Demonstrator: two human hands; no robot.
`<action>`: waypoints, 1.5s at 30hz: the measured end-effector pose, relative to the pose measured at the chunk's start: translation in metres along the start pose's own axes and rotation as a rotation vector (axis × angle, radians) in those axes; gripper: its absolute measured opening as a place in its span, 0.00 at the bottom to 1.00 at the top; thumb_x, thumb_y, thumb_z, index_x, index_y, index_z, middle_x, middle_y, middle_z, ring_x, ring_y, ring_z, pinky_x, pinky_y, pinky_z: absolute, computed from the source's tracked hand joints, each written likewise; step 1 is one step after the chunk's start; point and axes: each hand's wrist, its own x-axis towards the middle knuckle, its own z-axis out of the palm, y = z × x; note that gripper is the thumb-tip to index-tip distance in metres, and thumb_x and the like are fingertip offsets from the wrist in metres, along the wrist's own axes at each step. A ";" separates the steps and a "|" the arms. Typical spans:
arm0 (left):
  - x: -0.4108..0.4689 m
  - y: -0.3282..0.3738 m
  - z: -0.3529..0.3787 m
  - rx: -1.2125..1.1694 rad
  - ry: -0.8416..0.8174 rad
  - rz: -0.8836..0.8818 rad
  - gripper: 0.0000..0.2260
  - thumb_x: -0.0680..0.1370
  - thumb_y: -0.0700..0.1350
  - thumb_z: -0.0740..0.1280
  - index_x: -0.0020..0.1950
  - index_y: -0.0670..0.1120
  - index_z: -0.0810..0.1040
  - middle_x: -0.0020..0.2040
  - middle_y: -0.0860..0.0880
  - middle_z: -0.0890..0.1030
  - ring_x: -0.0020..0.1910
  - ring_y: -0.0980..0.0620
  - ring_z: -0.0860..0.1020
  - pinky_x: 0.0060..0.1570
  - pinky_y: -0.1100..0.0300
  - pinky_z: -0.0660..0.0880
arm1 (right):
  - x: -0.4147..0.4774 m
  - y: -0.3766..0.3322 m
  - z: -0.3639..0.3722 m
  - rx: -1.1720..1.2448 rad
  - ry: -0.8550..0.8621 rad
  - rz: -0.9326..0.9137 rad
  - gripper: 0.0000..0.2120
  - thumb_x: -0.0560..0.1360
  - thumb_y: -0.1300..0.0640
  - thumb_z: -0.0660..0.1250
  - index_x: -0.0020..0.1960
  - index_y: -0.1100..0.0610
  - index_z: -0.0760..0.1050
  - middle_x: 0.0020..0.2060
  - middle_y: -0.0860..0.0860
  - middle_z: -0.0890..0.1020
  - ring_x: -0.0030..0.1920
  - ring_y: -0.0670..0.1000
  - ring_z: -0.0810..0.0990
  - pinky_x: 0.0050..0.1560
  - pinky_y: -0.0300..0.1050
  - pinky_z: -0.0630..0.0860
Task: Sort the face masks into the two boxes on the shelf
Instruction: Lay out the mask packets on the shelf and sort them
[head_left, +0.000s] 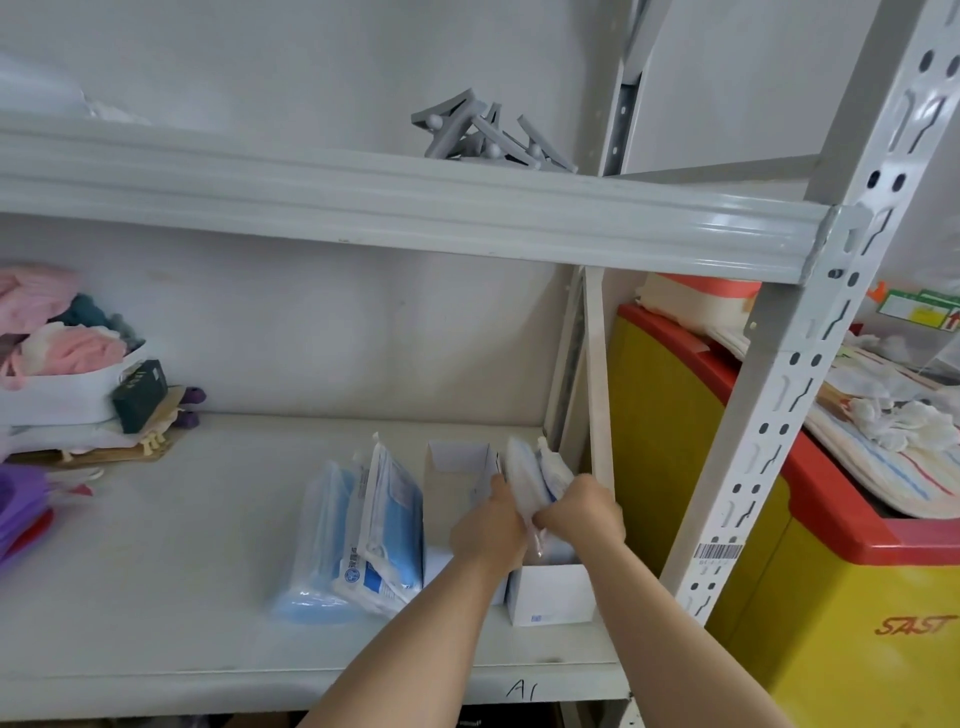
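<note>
Head view looks down at both my arms reaching onto the grey shelf (156, 597). My left hand (488, 532) and my right hand (584, 512) meet over the right white box (550, 592), which stands at the shelf's right end, just beside the upright post (769, 415). Both hands close on the white mask packs (530, 475) that stand upright in that box: my left fingers press flat against the packs' left face, and my right hand is curled into a narrow fist at their lower right edge. The packs' tops stick up above my knuckles.

Just left of it sits the left white box (457, 462), its back flap raised; my left wrist covers much of its front, and I cannot tell what lies inside. Further left, touching that box, the blue mask packs (363, 535) lean together on the bare shelf in clear wrappers, tilted to the right.

At the shelf's far left a white bin holds pink cloths (67, 348), with a dark small box (140, 395) leaning against it. Beyond the post stands a yellow chest with a red rim (857, 597).
</note>
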 end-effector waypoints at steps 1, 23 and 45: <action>0.000 0.001 -0.003 0.029 -0.008 -0.009 0.19 0.81 0.54 0.54 0.68 0.47 0.63 0.60 0.45 0.77 0.57 0.44 0.77 0.58 0.51 0.73 | 0.001 -0.003 -0.007 0.015 0.001 0.004 0.20 0.68 0.54 0.76 0.54 0.55 0.70 0.38 0.50 0.73 0.40 0.50 0.76 0.36 0.40 0.74; 0.046 -0.017 -0.095 -1.031 0.174 -0.302 0.38 0.61 0.71 0.55 0.57 0.44 0.81 0.55 0.42 0.83 0.54 0.40 0.81 0.59 0.44 0.76 | -0.020 -0.074 -0.036 0.569 0.073 -0.093 0.29 0.63 0.53 0.79 0.59 0.54 0.70 0.46 0.51 0.76 0.46 0.53 0.78 0.42 0.47 0.78; -0.045 -0.232 -0.147 -1.208 0.257 -0.550 0.26 0.79 0.60 0.58 0.67 0.43 0.75 0.62 0.38 0.78 0.60 0.43 0.77 0.63 0.51 0.72 | -0.144 -0.187 0.159 0.561 -0.630 -0.183 0.30 0.67 0.43 0.70 0.63 0.57 0.70 0.53 0.51 0.79 0.53 0.52 0.80 0.55 0.45 0.77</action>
